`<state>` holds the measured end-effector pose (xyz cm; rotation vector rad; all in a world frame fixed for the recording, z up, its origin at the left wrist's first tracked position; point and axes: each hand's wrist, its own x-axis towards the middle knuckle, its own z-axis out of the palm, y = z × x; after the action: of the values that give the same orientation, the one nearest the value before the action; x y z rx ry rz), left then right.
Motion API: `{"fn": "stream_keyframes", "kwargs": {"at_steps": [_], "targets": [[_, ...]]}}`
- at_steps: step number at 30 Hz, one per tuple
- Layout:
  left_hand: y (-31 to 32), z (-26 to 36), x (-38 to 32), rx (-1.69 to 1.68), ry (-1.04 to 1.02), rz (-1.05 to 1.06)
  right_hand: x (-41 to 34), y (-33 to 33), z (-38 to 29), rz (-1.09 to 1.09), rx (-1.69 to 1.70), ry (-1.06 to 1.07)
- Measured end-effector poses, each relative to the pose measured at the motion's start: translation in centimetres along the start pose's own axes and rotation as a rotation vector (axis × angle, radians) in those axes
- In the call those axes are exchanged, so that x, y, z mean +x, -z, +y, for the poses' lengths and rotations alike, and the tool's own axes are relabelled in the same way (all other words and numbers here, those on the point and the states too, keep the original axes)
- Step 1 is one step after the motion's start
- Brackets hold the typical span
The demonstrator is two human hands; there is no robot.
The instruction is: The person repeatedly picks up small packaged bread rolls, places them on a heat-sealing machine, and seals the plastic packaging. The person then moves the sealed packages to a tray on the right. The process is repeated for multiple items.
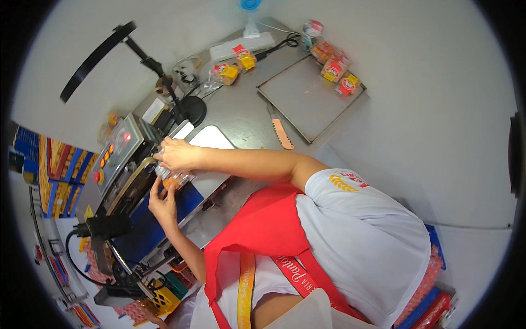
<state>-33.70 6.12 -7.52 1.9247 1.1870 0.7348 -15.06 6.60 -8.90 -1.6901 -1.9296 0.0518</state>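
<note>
A clear plastic bag of orange-brown food (174,181), apparently baked goods, is between my hands at a band sealing machine (123,152). My right hand (178,154) reaches across from the right and grips the gathered upper part of the bag beside the sealing head. From below, my left hand (163,203) pinches the bag's lower side between thumb and fingers. Under it runs the machine's blue conveyor belt (185,201). A white board (211,137) lies just right of the bag, partly hidden by my right forearm.
On the steel table (238,107), a knife with a peach handle (281,133) lies beside a metal baking tray (308,98). Filled, labelled bags (335,68) rest on its far corner; others (228,74) lie farther back. A black stand (193,111) rises behind the sealer. Stacked crates (65,172) are left.
</note>
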Motion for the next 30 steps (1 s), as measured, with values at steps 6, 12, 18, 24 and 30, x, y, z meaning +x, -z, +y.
{"fn": "stream_keyframes", "kwargs": {"at_steps": [6,12,18,24,30], "targets": [[1.8,-2.5,-0.1,-0.043,0.050,-0.005,-11.3,14.7,19.0,0.619,-0.247,-0.555],[2.1,1.3,0.0,0.288,-0.004,0.103,-35.1,23.9,37.6,0.268,-1.135,-1.109],[-1.3,8.0,-0.6,0.042,-0.367,0.143,-31.9,24.9,34.4,0.208,-1.026,-0.582],[-11.0,19.1,-2.6,-0.089,-0.741,-0.254,-17.5,27.5,18.9,0.148,-0.149,-0.699],[-15.5,19.5,2.1,0.055,-0.748,0.001,-10.0,26.8,9.7,0.144,0.637,-0.445]]}}
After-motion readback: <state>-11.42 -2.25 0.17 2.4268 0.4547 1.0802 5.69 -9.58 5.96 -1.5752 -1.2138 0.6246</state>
